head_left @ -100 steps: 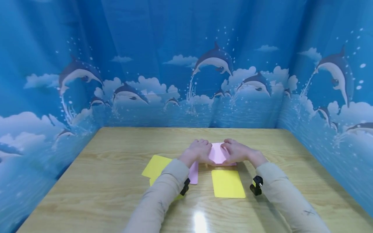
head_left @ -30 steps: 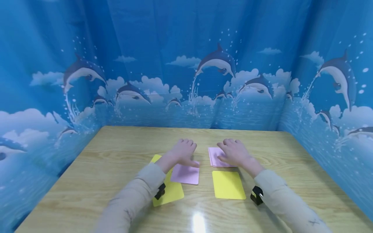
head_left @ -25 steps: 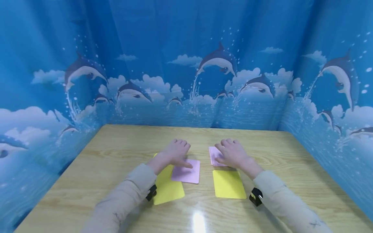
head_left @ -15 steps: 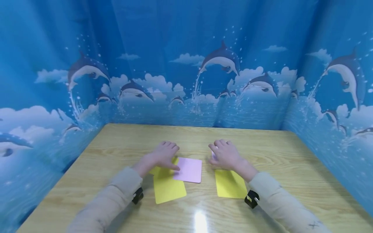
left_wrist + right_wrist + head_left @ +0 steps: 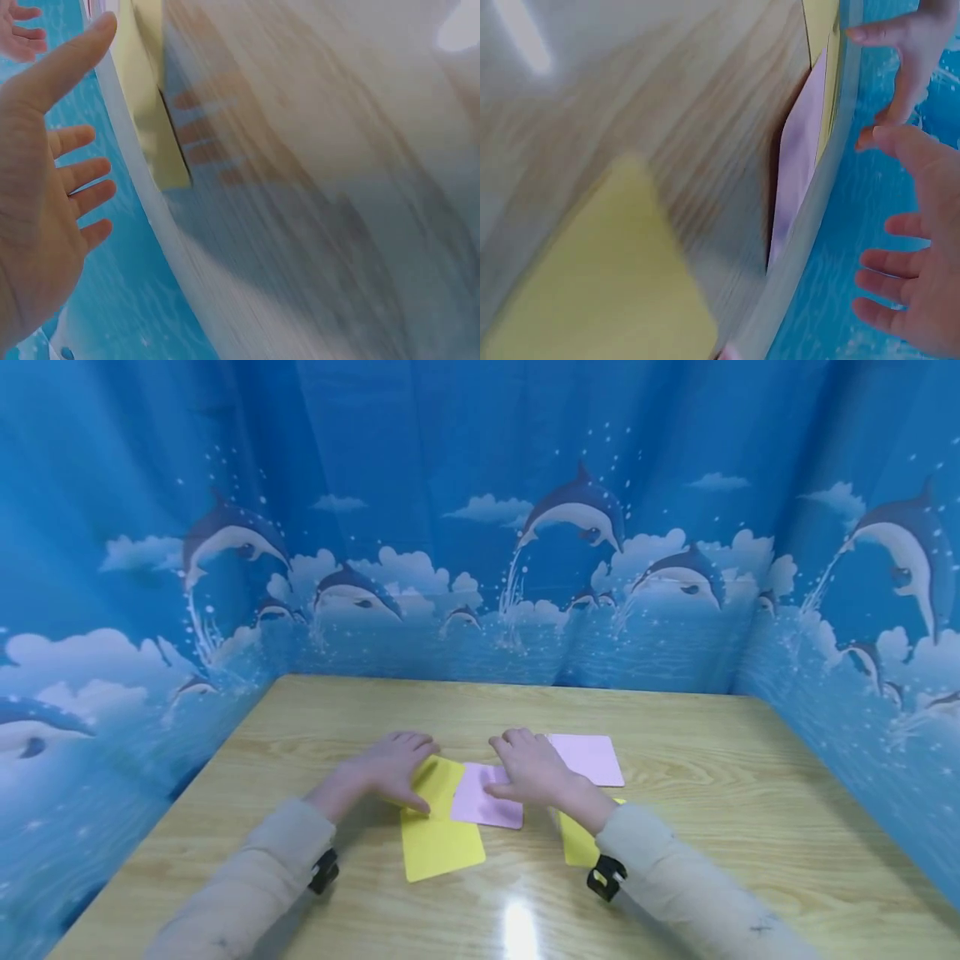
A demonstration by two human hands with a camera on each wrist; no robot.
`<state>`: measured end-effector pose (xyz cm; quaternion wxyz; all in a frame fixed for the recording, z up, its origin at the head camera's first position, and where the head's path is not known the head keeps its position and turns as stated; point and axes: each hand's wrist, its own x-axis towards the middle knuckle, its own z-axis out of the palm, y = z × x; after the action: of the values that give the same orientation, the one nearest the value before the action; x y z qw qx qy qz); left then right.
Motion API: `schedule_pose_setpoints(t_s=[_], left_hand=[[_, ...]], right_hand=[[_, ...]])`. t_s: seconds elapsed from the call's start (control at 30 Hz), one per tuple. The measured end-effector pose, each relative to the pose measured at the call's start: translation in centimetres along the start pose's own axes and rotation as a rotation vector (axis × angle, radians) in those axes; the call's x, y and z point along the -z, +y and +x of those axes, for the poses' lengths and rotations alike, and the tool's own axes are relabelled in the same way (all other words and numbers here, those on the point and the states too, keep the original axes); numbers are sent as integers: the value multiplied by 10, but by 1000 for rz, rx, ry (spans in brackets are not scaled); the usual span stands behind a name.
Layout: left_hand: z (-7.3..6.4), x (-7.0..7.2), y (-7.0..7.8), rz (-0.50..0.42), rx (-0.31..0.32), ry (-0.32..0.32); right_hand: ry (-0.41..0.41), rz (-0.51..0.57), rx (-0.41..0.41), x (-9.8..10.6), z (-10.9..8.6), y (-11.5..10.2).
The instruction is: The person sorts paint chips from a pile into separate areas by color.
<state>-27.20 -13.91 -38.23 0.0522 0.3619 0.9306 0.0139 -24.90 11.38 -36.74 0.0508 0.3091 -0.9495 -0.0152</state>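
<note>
My left hand (image 5: 382, 770) hovers open at the left edge of a yellow card (image 5: 441, 781), thumb toward the cards. In the left wrist view the palm and spread fingers of the left hand (image 5: 37, 187) hold nothing. Another yellow card (image 5: 444, 853) lies nearer me, partly under a pink card (image 5: 478, 803). Above that pink card's right side is my right hand (image 5: 532, 772), fingers loosely bent. The right wrist view shows the right hand (image 5: 930, 247) with nothing in its fingers, and a pink card (image 5: 799, 161) lying beyond.
On the right lie more pink cardstock (image 5: 592, 760) and a yellow card (image 5: 576, 845), partly hidden by my right forearm. The wooden table (image 5: 315, 877) meets a blue dolphin-print curtain (image 5: 420, 527) at its back and sides.
My hands have left the far-right pink cards, uncovering them. The left moved left to the yellow cards; the right followed leftward over the middle pink card.
</note>
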Motion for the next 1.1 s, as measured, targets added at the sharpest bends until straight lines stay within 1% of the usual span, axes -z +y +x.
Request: schedule_pose_setpoints(t_s=[0.1, 0.17, 0.33, 0.47, 0.67, 0.9, 1.1], left_hand=[[-6, -2, -7, -12, 19, -18], [-10, -2, -10, -31, 32, -34], [-17, -2, -15, -70, 57, -61], [-20, -4, -15, -78, 65, -76], [-20, -10, -16, -72, 81, -92], [-22, -12, -18, -40, 60, -56], [-22, -11, -19, 4, 36, -28]], right_hand=[[0, 15, 25, -1, 7, -16], [-17, 30, 32, -2, 13, -27], [-103, 11, 52, -9, 26, -50], [-170, -34, 71, -15, 36, -61], [-221, -76, 90, -21, 44, -65], [-258, -40, 62, -26, 46, -62], [-276, -22, 79, -24, 49, -56]])
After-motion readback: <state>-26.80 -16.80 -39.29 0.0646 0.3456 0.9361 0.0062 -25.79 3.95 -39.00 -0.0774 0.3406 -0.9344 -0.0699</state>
